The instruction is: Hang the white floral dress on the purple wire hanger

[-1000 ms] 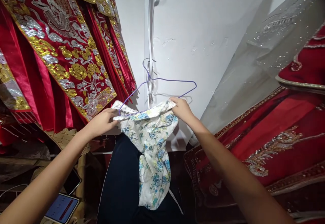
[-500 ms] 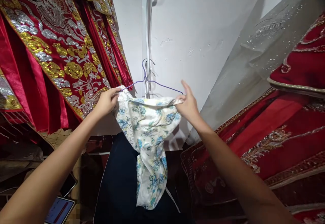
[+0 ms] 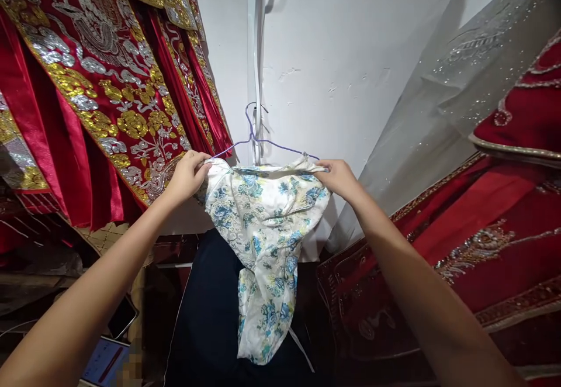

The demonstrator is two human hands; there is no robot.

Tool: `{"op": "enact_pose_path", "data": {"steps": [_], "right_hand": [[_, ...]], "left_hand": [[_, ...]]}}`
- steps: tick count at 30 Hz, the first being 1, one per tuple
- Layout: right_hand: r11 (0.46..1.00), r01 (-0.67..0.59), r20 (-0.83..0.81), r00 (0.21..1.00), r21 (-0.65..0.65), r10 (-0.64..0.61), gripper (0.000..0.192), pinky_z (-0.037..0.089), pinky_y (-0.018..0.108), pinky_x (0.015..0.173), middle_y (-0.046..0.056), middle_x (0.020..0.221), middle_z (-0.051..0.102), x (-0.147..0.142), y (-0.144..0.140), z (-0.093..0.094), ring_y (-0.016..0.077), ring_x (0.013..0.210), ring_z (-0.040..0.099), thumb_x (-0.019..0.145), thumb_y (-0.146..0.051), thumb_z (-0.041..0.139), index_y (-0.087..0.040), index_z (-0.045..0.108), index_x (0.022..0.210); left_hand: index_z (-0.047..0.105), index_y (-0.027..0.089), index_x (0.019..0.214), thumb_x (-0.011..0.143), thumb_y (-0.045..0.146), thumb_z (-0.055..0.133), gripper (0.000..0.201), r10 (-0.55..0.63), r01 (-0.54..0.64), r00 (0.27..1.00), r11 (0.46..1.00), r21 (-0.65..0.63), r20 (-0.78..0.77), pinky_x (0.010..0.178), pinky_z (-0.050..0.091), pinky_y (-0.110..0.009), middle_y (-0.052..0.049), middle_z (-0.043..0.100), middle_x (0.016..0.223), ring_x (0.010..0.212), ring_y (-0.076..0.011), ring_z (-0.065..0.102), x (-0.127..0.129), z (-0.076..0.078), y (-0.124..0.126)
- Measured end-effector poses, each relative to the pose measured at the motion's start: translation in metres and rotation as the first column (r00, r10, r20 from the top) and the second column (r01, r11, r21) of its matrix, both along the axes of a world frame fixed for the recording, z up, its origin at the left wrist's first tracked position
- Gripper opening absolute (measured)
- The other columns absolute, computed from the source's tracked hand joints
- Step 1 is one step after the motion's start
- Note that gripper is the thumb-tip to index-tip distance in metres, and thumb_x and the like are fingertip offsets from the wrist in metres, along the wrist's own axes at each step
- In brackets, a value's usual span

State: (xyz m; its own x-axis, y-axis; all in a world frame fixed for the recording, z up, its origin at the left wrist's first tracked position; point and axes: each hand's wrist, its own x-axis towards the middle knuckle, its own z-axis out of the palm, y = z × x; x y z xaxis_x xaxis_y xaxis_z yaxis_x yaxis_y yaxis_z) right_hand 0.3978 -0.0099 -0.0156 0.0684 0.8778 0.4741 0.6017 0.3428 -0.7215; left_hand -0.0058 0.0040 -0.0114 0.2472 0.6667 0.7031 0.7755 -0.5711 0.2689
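A purple wire hanger (image 3: 251, 135) hangs in front of the white wall, its hook at a pale vertical pole. From it drapes a white garment with a blue and green floral print (image 3: 263, 211), its lower part twisted and narrow. My left hand (image 3: 188, 173) pinches the garment's upper left corner by the hanger's left end. At the opposite end, my right hand (image 3: 339, 176) grips the upper right edge between thumb and fingers. The hanger's right arm tip pokes out above the cloth, while its lower bar is hidden.
Red garments with gold and silver embroidery (image 3: 131, 106) hang at left. To the right are a sheer sparkly white fabric (image 3: 451, 94) and red beaded garments (image 3: 464, 223). A lit phone (image 3: 105, 360) lies at lower left. Dark cloth (image 3: 205, 305) is below.
My right hand has moved slightly right and closed on the cloth, its raised finger now down. The garment's top is spread wider along the hanger. My left hand stays at its corner.
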Motion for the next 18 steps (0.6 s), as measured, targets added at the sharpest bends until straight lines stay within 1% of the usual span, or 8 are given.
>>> {"op": "enact_pose_path", "data": {"steps": [2, 5, 7, 9, 11, 13, 15, 18], "right_hand": [[0.999, -0.001, -0.017, 1.000, -0.042, 0.000, 0.046, 0.045, 0.028, 0.055, 0.005, 0.075, 0.072, 0.004, 0.003, -0.006, 0.0189, 0.060, 0.062, 0.070, -0.036, 0.069, -0.012, 0.070, 0.109], [0.989, 0.146, -0.025, 0.989, 0.031, -0.145, 0.081, 0.043, 0.027, 0.052, 0.004, 0.075, 0.070, 0.008, 0.005, -0.012, 0.0181, 0.057, 0.059, 0.066, -0.034, 0.075, -0.011, 0.050, 0.140], [0.989, 0.143, 0.020, 0.989, 0.030, -0.144, 0.095, 0.046, 0.028, 0.057, 0.006, 0.082, 0.072, 0.009, 0.006, -0.012, 0.0202, 0.064, 0.063, 0.066, -0.033, 0.077, -0.011, 0.040, 0.150], [0.995, 0.095, 0.067, 0.993, -0.029, -0.093, 0.086, 0.049, 0.030, 0.062, 0.008, 0.086, 0.073, 0.009, 0.007, -0.010, 0.0218, 0.069, 0.065, 0.069, -0.032, 0.074, -0.011, 0.047, 0.148], [0.997, 0.054, 0.070, 0.996, -0.060, -0.050, 0.065, 0.050, 0.032, 0.066, 0.010, 0.088, 0.074, 0.009, 0.005, -0.007, 0.0231, 0.074, 0.066, 0.073, -0.030, 0.070, -0.011, 0.062, 0.135], [0.997, -0.022, 0.040, 0.999, -0.071, 0.025, 0.045, 0.052, 0.033, 0.071, 0.010, 0.091, 0.075, 0.013, 0.000, -0.003, 0.0256, 0.082, 0.069, 0.076, -0.030, 0.067, -0.013, 0.074, 0.117], [0.974, -0.179, -0.031, 0.984, -0.140, 0.176, 0.034, 0.054, 0.034, 0.075, 0.010, 0.094, 0.077, 0.020, -0.006, 0.000, 0.0282, 0.090, 0.070, 0.076, -0.034, 0.069, -0.015, 0.078, 0.103], [0.856, -0.446, -0.249, 0.888, -0.262, 0.387, 0.042, 0.057, 0.040, 0.081, 0.010, 0.093, 0.077, 0.030, -0.012, 0.001, 0.0298, 0.091, 0.072, 0.076, -0.048, 0.072, -0.017, 0.077, 0.103]], "left_hand": [[0.067, 0.018, 0.105, 0.095, 0.033, 0.049, 0.025, -0.005, 0.005, 1.000, 1.000, -0.010, 0.008, 0.087, 0.046, -0.037, -0.008, 0.060, 0.096, 0.096, -0.0245, 0.057, 0.002, -0.001, -0.002], [0.066, 0.018, 0.107, 0.096, 0.033, 0.048, 0.026, -0.019, 0.019, 1.000, 0.999, -0.045, 0.014, 0.090, 0.046, -0.037, -0.008, 0.059, 0.097, 0.097, -0.0246, 0.058, 0.004, -0.002, -0.001], [0.066, 0.019, 0.110, 0.096, 0.033, 0.047, 0.028, -0.028, 0.029, 1.000, 0.997, -0.068, 0.014, 0.093, 0.045, -0.038, -0.008, 0.060, 0.101, 0.099, -0.0248, 0.058, 0.005, -0.001, 0.000], [0.065, 0.019, 0.111, 0.096, 0.034, 0.046, 0.028, -0.028, 0.028, 1.000, 0.996, -0.085, -0.001, 0.094, 0.045, -0.039, -0.009, 0.060, 0.104, 0.101, -0.0253, 0.059, 0.005, 0.000, 0.001], [0.064, 0.020, 0.110, 0.096, 0.037, 0.046, 0.028, -0.008, 0.006, 1.000, 0.996, -0.085, -0.020, 0.094, 0.045, -0.038, -0.009, 0.061, 0.105, 0.102, -0.0261, 0.059, 0.002, 0.001, 0.002], [0.061, 0.020, 0.114, 0.097, 0.040, 0.046, 0.030, 0.065, -0.064, 0.998, 0.995, -0.077, 0.010, 0.090, 0.046, -0.038, -0.010, 0.063, 0.108, 0.102, -0.0271, 0.060, -0.005, 0.002, 0.004], [0.056, 0.019, 0.117, 0.097, 0.045, 0.046, 0.035, 0.178, -0.170, 0.981, 0.980, -0.098, 0.078, 0.085, 0.047, -0.039, -0.012, 0.065, 0.109, 0.098, -0.0287, 0.062, -0.015, 0.003, 0.009], [0.058, 0.017, 0.109, 0.097, 0.046, 0.044, 0.034, 0.256, -0.242, 0.963, 0.958, -0.153, 0.080, 0.082, 0.047, -0.039, -0.013, 0.068, 0.101, 0.092, -0.0298, 0.063, -0.022, 0.006, 0.016]]}}
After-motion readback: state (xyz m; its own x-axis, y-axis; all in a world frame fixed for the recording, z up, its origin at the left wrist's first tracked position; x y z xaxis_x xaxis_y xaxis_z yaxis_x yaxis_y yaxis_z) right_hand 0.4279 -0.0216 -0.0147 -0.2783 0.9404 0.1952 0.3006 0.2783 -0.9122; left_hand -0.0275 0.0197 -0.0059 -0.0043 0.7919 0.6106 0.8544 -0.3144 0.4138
